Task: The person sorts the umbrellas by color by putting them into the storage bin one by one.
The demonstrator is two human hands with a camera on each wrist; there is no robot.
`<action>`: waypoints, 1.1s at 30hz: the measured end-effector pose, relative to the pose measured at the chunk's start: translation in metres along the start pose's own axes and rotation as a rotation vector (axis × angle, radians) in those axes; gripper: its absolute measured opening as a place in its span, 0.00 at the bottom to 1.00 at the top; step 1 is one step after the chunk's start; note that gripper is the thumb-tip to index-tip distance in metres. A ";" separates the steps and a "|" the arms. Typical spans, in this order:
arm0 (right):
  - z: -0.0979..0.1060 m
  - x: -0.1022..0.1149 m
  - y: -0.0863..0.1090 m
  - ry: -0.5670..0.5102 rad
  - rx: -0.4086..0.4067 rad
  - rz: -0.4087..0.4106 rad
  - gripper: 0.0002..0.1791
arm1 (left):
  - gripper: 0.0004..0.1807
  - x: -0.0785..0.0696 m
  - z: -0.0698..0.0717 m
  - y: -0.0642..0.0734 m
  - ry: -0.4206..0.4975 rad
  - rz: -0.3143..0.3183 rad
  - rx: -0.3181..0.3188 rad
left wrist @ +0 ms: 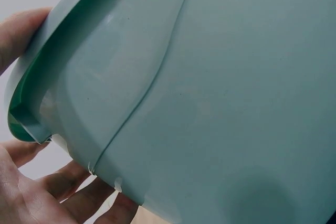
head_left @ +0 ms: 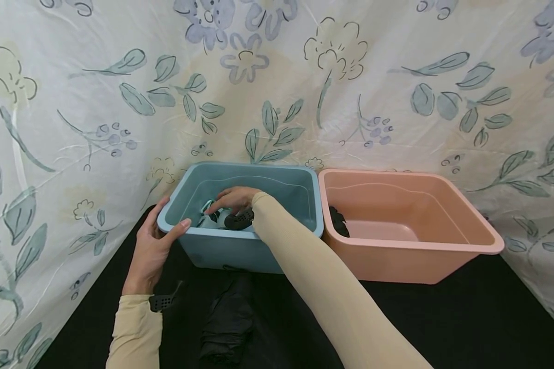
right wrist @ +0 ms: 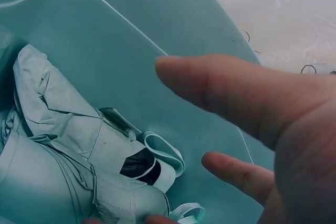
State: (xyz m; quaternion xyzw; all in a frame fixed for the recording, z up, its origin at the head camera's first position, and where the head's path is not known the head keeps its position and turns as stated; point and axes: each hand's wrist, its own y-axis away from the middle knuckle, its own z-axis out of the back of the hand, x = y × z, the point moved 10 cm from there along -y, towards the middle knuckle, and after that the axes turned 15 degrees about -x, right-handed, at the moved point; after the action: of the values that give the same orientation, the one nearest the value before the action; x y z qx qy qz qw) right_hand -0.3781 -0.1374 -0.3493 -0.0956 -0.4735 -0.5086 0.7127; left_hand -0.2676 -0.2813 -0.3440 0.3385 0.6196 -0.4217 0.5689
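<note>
My left hand [head_left: 152, 246] holds the front left corner of a blue bin [head_left: 254, 251], thumb over the rim and fingers along the outside wall. In the left wrist view the bin's wall [left wrist: 210, 103] fills most of the picture. Inside the bin is my right hand [head_left: 235, 199], over a bundle of pale fabric [right wrist: 63, 108] with pleats, a strap and elastic loops. The thumb and one finger extend clear of the fabric in the right wrist view. Other fingertips show at the bottom edge beside it; their contact is unclear.
A pink bin [head_left: 411, 261] stands against the blue bin's right side, with a black item [head_left: 339, 222] at its left end. Folded black fabric [head_left: 228, 323] lies on the black table surface in front. A floral sheet [head_left: 277, 102] hangs behind.
</note>
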 end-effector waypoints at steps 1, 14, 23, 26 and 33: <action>0.000 0.000 0.000 -0.005 0.002 0.003 0.42 | 0.45 0.000 0.000 0.000 0.000 0.000 0.000; 0.006 0.008 0.003 -0.064 -0.017 0.003 0.42 | 0.44 -0.001 -0.002 -0.001 0.016 -0.017 0.012; 0.012 0.013 0.016 -0.115 0.018 0.021 0.41 | 0.44 -0.001 -0.002 -0.001 0.017 -0.015 0.004; 0.017 0.013 0.024 -0.131 0.000 0.015 0.41 | 0.44 0.000 -0.001 0.000 0.015 -0.015 0.002; 0.024 0.025 0.051 -0.175 0.004 0.089 0.38 | 0.44 -0.001 -0.001 0.001 0.018 -0.015 0.001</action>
State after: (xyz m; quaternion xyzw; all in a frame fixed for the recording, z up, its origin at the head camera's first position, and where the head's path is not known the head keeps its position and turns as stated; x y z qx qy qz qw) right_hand -0.3496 -0.1148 -0.2990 -0.1591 -0.5305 -0.4652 0.6906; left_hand -0.2674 -0.2803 -0.3431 0.3378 0.6272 -0.4232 0.5598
